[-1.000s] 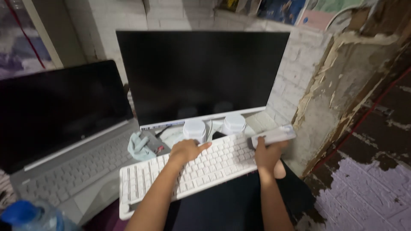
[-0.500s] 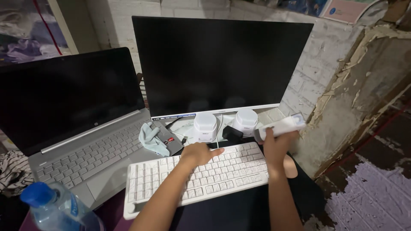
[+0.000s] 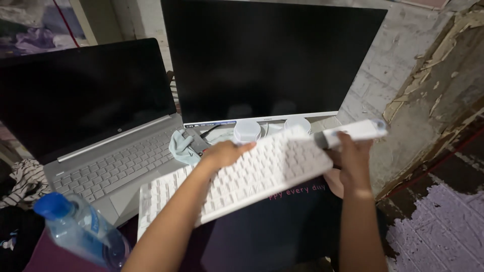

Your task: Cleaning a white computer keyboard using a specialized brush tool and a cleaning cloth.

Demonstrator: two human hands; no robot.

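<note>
Head view: left hand [image 3: 224,153] pinches the white keyboard [image 3: 252,176]; right hand [image 3: 353,156] clasps a blurred, seemingly brush-like white tool [image 3: 355,132].

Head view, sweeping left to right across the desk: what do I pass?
Blue-capped water bottle → grey laptop → pale green cloth → left hand on the raised white keyboard → right hand gripping a white brush tool → peeling wall.

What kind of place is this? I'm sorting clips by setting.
Probably a makeshift home computer desk: a monitor, a laptop and a white keyboard crowd together beside a peeling wall.
</note>
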